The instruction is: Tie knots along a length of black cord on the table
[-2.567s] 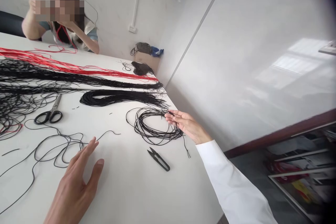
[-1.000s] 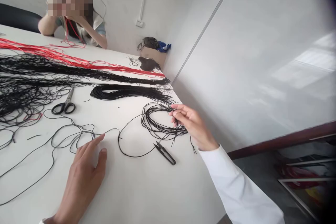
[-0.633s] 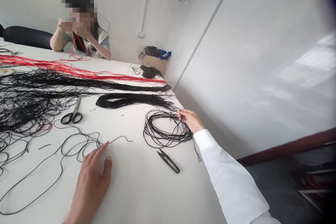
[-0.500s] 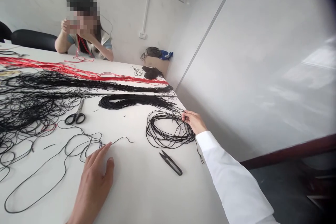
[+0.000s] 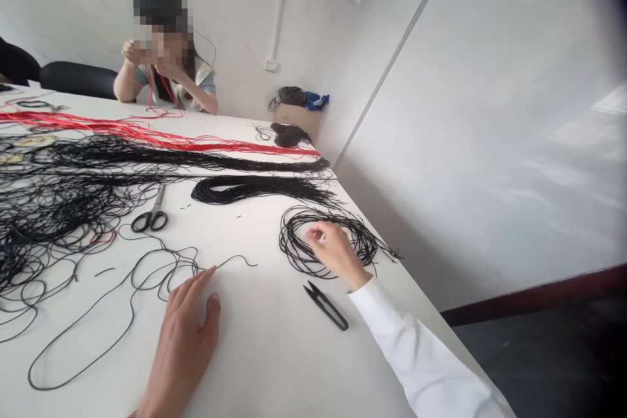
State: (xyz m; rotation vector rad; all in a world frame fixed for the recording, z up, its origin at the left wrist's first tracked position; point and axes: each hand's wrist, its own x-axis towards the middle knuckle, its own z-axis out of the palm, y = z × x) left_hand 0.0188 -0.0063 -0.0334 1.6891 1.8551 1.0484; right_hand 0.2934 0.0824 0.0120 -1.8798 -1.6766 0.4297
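Observation:
My left hand (image 5: 189,326) rests on the white table (image 5: 264,353) with its fingers extended and thumb apart. Its fingertips lie by a loose black cord (image 5: 81,375), whose thin end sticks out beyond them. Above a round coil of black cord (image 5: 368,245) is my right hand (image 5: 336,248), its fingers curled with a gap to the thumb. I see nothing held in it. Several cord ends stick out from the coil's right side, over the table edge. Black thread snips (image 5: 321,300) lie just below the coil.
Black-handled scissors (image 5: 151,219) lie beside a tangled heap of black cord (image 5: 53,215). A folded black cord bundle (image 5: 235,189) and long red cords (image 5: 206,145) stretch across the table. Opposite sits a person (image 5: 166,78) holding red cord. A wall (image 5: 470,144) borders the right.
My right hand has let go of the cord ends at the coil's right edge and moved left over the coil. Those ends now point right. My left hand stays put; the view has shifted slightly.

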